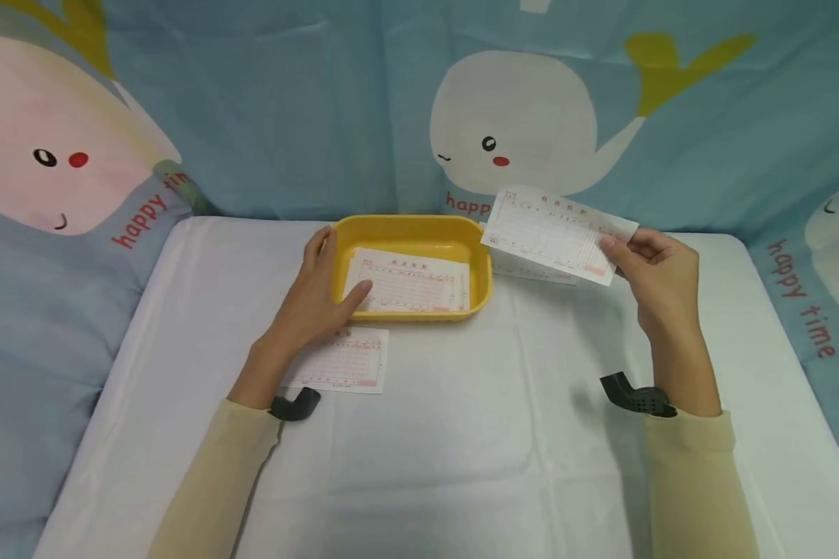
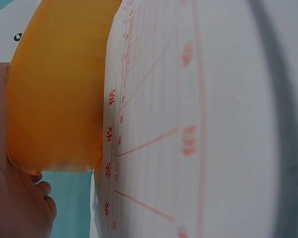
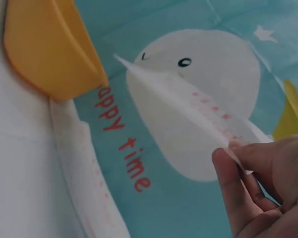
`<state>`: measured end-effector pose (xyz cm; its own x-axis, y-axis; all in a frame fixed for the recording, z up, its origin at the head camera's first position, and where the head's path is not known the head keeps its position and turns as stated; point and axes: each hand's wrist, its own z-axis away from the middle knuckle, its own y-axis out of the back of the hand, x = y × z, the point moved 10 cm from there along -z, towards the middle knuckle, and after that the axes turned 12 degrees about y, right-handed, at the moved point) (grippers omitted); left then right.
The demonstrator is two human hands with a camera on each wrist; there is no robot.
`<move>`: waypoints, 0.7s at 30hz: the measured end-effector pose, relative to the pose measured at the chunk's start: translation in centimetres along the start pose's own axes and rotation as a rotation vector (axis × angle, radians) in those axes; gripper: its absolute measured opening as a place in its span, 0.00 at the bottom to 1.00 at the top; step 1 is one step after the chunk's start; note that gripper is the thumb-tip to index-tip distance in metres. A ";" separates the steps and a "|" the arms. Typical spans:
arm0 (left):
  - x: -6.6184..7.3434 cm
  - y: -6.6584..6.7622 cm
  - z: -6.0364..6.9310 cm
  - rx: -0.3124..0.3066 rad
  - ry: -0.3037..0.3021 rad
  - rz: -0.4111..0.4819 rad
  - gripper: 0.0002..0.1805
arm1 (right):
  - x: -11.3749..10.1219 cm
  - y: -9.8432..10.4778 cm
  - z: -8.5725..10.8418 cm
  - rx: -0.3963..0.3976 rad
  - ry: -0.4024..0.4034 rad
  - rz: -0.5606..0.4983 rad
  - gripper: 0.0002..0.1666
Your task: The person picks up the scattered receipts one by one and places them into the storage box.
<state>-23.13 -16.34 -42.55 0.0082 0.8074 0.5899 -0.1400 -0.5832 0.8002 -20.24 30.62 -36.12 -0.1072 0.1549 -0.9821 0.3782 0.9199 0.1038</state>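
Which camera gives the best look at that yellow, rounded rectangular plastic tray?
The head view: it shows nearly all of the tray, plus the white, red-printed paper slips inside. The left wrist view shows only its outer side; the right wrist view, just one end.

White table [image 1: 447, 458] that filled the lower middle, blue cloth [image 1: 287, 124] that hung across the top, pale whale [image 1: 531, 109] printed at upper centre, red lettering [image 1: 797, 289] that ran at right
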 end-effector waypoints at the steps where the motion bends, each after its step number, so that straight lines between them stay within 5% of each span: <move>1: 0.1 0.1 0.0 0.002 -0.002 0.001 0.56 | -0.4 -0.2 -0.1 0.000 -0.001 -0.030 0.16; 6: 0.3 0.4 0.0 0.011 -0.007 -0.001 0.56 | -1.6 -2.4 -0.5 -0.067 0.021 -0.116 0.14; 15: 0.2 -0.1 0.0 0.002 0.007 -0.010 0.56 | -2.1 -8.0 -0.2 -0.220 0.091 0.183 0.18; 21: 0.2 -0.1 0.0 0.009 0.004 -0.013 0.56 | -1.4 -12.4 0.1 -0.343 0.078 0.222 0.22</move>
<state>-23.12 -16.08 -42.52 0.0056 0.8154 0.5789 -0.1314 -0.5732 0.8088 -24.67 18.95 -36.04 -0.1320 0.3778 -0.9164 0.0730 0.9257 0.3712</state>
